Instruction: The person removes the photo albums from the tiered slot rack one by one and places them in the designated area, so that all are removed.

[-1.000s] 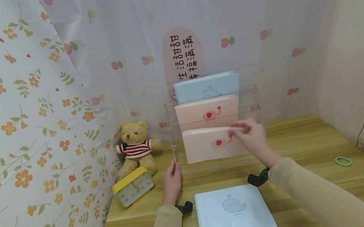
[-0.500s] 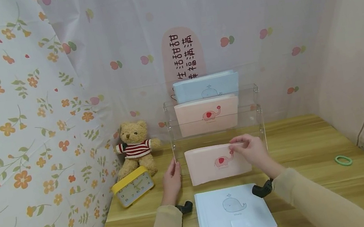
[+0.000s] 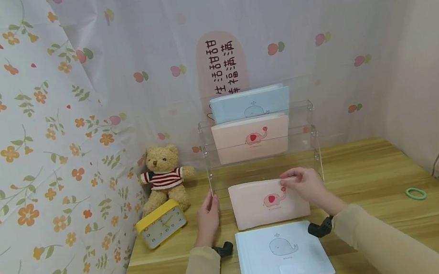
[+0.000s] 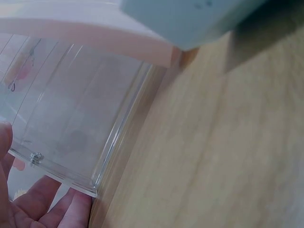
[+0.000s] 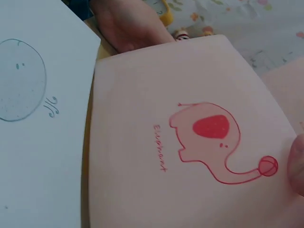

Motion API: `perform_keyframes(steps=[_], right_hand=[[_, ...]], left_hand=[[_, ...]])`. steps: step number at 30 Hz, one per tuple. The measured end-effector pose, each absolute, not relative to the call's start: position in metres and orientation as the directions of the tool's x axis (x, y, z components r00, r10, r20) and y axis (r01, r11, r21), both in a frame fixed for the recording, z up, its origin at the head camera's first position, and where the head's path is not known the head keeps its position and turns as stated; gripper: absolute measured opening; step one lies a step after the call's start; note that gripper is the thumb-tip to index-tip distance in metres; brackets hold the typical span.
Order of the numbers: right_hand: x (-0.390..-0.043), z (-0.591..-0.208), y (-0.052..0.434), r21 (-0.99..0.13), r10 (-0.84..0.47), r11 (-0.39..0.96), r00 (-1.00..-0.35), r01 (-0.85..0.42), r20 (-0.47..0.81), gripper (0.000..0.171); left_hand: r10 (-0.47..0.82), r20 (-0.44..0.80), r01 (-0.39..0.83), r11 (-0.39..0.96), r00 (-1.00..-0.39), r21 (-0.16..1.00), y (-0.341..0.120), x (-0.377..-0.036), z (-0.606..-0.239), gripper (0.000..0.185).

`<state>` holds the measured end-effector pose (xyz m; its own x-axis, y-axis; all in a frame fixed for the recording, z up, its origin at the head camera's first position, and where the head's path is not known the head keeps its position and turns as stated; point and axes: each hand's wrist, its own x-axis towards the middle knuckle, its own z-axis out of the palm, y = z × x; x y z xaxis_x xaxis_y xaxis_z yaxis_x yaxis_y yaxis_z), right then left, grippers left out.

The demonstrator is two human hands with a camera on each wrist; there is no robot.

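Observation:
My right hand (image 3: 293, 181) pinches the top edge of a pink elephant notebook (image 3: 267, 202), which it holds tilted in front of a clear acrylic rack (image 3: 313, 140), its lower edge near the table. One fingertip (image 5: 297, 166) shows at that notebook's (image 5: 190, 142) edge in the right wrist view. My left hand (image 3: 211, 202) rests with straight fingers (image 4: 52, 209) against the rack's front left corner (image 4: 95, 190). A blue whale notebook (image 3: 284, 254) lies flat on the table just in front. The rack holds another pink elephant notebook (image 3: 251, 139) and a blue whale notebook (image 3: 250, 104) behind it.
A teddy bear (image 3: 164, 178) and a yellow clock (image 3: 161, 223) stand at the left by the flowered curtain. A green ring (image 3: 415, 193) lies on the wooden table (image 3: 381, 168) at the right. Curtains close in the back and both sides.
My right hand has drawn the pink elephant notebook out of the rack's lowest tier, down and toward me. The left hand has stayed at the rack's corner.

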<state>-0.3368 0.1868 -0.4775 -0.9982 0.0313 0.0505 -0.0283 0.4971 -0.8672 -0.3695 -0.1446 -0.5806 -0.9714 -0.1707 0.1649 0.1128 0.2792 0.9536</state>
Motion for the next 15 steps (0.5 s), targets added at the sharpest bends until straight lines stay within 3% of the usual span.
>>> perform_keyframes(steps=[6, 15], right_hand=[[-0.338, -0.481, 0.189, -0.861, -0.041, 0.506, -0.999, -0.047, 0.031, 0.026], [-0.335, -0.489, 0.188, -0.854, -0.042, 0.514, -0.997, -0.079, 0.066, 0.025]], left_hand=[[-0.167, 0.152, 0.101, 0.281, -0.974, 0.954, -0.144, -0.369, -0.579, 0.049], [-0.166, 0.16, 0.108, 0.285, -0.973, 0.952, -0.143, -0.368, -0.576, 0.048]])
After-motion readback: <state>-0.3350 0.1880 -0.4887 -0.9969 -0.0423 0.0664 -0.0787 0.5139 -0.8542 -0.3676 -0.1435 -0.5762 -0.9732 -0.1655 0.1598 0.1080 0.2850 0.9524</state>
